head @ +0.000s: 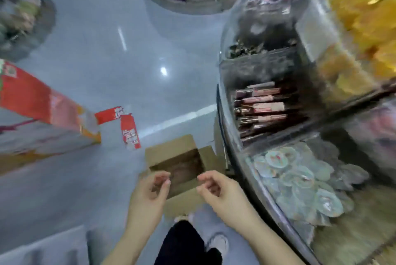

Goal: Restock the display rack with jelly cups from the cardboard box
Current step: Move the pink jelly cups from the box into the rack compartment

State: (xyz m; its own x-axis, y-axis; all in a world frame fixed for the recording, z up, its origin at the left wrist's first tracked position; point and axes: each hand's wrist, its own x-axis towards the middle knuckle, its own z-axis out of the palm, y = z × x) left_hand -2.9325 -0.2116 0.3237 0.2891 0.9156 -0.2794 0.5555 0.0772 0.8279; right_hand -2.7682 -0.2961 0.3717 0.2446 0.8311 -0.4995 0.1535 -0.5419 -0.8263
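Left hand (150, 192), right hand (216, 189) loosely curled, empty; above cardboard box (171, 153).

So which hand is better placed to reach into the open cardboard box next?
Roughly even, slightly the right hand: both hover empty above the cardboard box, but the right is nearer the display rack that the cups go to. Left hand could equally reach.

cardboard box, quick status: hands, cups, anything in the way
Left hand and right hand loosely curled, empty, above open cardboard box. Jelly cups in rack bin. Nothing blocking.
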